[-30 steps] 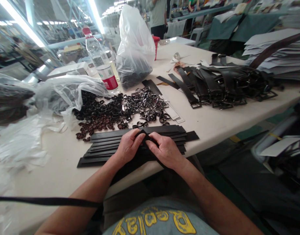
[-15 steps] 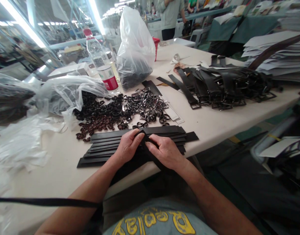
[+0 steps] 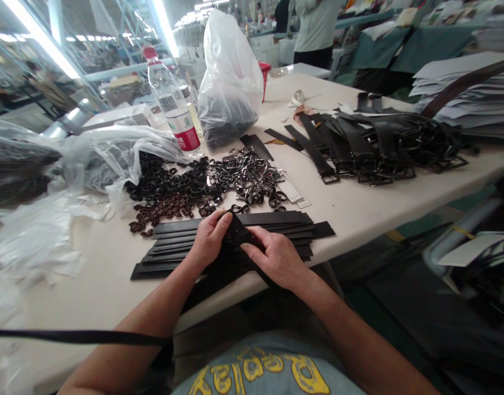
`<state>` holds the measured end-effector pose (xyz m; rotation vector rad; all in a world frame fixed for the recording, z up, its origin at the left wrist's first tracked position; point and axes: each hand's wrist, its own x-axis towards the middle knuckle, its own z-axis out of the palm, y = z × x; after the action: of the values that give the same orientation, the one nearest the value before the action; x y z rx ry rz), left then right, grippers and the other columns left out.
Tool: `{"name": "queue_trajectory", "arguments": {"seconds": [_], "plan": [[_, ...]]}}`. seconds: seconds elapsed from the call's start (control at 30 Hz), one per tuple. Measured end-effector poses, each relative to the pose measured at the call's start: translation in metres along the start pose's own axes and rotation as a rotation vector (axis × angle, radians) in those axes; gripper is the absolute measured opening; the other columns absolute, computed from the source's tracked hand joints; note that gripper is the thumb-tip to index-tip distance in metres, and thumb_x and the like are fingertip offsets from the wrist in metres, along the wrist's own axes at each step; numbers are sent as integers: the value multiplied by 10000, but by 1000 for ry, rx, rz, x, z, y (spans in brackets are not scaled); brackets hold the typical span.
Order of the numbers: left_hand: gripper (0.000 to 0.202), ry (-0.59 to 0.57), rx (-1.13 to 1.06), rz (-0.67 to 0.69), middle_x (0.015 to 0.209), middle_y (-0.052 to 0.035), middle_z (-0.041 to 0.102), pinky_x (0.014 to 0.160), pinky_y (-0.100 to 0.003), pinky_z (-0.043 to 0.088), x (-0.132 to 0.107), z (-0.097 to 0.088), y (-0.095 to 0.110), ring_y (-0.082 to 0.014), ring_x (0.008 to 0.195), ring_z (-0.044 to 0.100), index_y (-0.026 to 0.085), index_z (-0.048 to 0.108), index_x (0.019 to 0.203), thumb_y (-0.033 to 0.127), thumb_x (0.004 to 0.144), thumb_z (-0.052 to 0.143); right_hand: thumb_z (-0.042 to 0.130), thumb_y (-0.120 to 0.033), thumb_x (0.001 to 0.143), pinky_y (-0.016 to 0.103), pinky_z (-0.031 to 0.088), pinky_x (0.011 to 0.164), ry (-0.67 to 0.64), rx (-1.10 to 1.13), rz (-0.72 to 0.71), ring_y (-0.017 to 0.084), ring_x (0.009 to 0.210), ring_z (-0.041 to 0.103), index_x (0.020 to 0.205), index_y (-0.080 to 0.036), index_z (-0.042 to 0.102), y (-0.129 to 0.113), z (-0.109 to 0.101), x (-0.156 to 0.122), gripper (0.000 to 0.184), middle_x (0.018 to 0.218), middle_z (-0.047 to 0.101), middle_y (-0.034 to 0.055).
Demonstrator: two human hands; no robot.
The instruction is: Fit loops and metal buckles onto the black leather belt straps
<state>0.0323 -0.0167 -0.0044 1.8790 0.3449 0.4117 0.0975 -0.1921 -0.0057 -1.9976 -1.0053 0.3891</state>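
Note:
A black belt strap (image 3: 238,230) is held between my two hands, its upper end tilted up and to the left. My left hand (image 3: 209,237) pinches that end between thumb and fingers. Lower down, my right hand (image 3: 278,257) grips the same strap, which runs on below toward the table's edge. Under my hands lies a row of black straps (image 3: 173,241), side by side. Just beyond them are a pile of metal buckles (image 3: 255,174), black belt loops (image 3: 186,178) and brown loops (image 3: 163,210).
A red-labelled bottle (image 3: 183,129) and a plastic bag (image 3: 231,82) of dark pieces stand behind the piles. Straps with buckles (image 3: 358,148) are heaped at the right, near stacked sheets (image 3: 457,82). Plastic wrapping (image 3: 38,230) covers the left side. A person (image 3: 315,27) stands in the background.
My left hand has shifted slightly left and up with the strap's end, and the hands are farther apart, showing more of the strap. The person in the background has moved right.

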Motion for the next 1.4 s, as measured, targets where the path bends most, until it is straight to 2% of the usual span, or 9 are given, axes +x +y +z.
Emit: {"name": "queue_trajectory", "arguments": {"seconds": [0.13, 0.23, 0.53, 0.7, 1.0, 1.4], "plan": [[329, 56, -61, 4, 609, 47, 456, 548, -218, 367, 2, -1, -3, -106, 572, 405, 188, 538, 705, 460, 889, 562, 574, -299, 936, 263, 415, 674, -38, -38, -15, 196, 763, 669, 983, -201, 671, 0, 0, 0, 145, 859, 729, 39], [320, 59, -61, 16, 628, 40, 491, 567, -212, 398, 2, 0, -3, -106, 590, 442, 180, 577, 733, 467, 874, 588, 548, -265, 945, 254, 398, 637, -69, -21, -4, 174, 690, 637, 856, -193, 649, 2, -3, 1, 153, 772, 704, 25], [392, -13, -161, -77, 641, 33, 538, 526, -211, 448, 2, 4, -3, -106, 565, 489, 176, 600, 738, 556, 765, 691, 537, -276, 953, 260, 429, 682, -41, 59, -8, 182, 755, 647, 994, -194, 700, 12, -13, 1, 187, 849, 725, 32], [370, -50, -239, -94, 699, 26, 612, 584, -207, 470, 1, 6, -1, -100, 604, 524, 163, 667, 856, 488, 713, 773, 532, -279, 963, 255, 441, 694, -45, 57, -10, 181, 774, 654, 1031, -198, 702, 14, -12, 2, 200, 872, 730, 34], [334, -23, -261, -115, 681, 28, 624, 590, -214, 476, 1, 7, -4, -96, 587, 517, 160, 661, 772, 443, 672, 808, 528, -288, 961, 263, 448, 708, -33, 26, -8, 189, 794, 663, 1027, -200, 704, 14, -11, 3, 207, 887, 737, 40], [307, -9, -167, -62, 698, 19, 616, 610, -217, 474, -1, 6, -6, -111, 628, 529, 160, 668, 800, 447, 736, 753, 513, -278, 962, 256, 441, 696, -32, 42, -1, 182, 771, 659, 1022, -204, 704, 14, -12, 3, 214, 860, 734, 34]]}}
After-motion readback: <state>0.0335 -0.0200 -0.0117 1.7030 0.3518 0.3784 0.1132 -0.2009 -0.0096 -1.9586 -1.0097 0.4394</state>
